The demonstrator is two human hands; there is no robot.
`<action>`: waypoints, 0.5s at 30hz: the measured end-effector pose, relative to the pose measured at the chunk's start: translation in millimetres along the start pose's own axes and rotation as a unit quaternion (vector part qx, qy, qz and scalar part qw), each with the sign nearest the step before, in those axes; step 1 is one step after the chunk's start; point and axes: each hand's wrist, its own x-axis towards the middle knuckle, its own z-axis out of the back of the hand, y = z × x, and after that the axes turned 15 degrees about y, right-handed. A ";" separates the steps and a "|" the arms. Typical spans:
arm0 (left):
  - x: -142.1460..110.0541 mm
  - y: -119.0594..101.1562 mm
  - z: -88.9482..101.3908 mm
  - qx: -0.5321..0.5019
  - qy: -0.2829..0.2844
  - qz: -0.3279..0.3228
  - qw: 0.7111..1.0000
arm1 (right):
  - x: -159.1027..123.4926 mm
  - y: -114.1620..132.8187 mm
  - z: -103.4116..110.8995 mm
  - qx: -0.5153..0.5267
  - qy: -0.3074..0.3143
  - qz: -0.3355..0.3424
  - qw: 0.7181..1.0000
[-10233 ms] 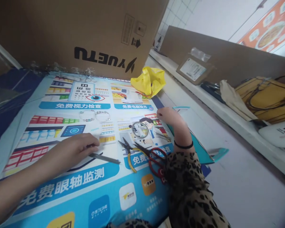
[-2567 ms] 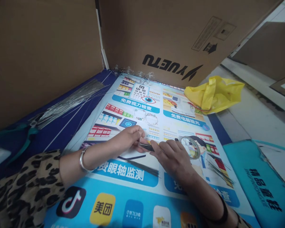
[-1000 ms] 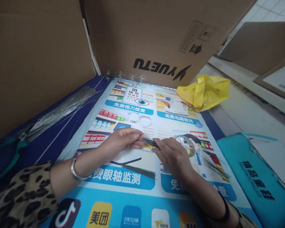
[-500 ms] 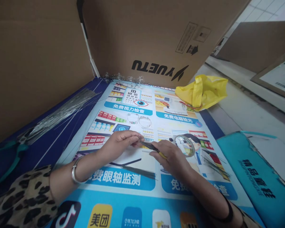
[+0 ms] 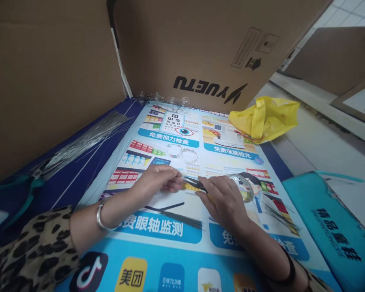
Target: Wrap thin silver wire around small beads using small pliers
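My right hand point(image 5: 223, 198) is wrapped around a pair of pliers point(image 5: 195, 183) with dark, slender jaws that point left. The jaw tips reach close to the fingers of my left hand point(image 5: 159, 182). Thumb and forefinger of that hand are pinched together, but what they hold is too small to make out. Behind the hands, two ring-shaped beaded bracelets point(image 5: 190, 155) lie on the printed sheet point(image 5: 158, 253). A round dish point(image 5: 245, 188) with small beads stands just beyond my right hand, partly hidden by it.
Thin wires point(image 5: 182, 219) lie in front of the hands, more wires point(image 5: 281, 215) at right. A long wire bundle point(image 5: 85, 140) and teal-handled cutters point(image 5: 33, 188) are at left. Cardboard point(image 5: 209, 48) walls the back. A yellow bag point(image 5: 266, 119) and a teal bag point(image 5: 319, 219) sit at right.
The plier jaws have drawn slightly away from my left fingertips and look a little parted. The lower fingers of my left hand have loosened. The whole view has shifted slightly.
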 end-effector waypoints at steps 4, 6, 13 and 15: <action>-2.4 1.5 -5.1 -0.023 -0.012 0.020 0.999 | -0.6 4.7 5.4 -0.131 -0.013 0.057 0.990; -4.0 1.7 -8.5 -0.036 -0.011 0.021 0.999 | -0.3 6.8 6.5 -0.175 -0.026 0.080 0.981; -8.4 -0.3 -15.4 -0.061 0.003 0.013 0.998 | 2.7 14.5 11.8 -0.213 -0.034 0.115 0.970; -8.7 0.6 -15.3 -0.062 0.010 0.012 0.998 | 3.2 15.9 13.7 -0.212 -0.029 0.115 0.970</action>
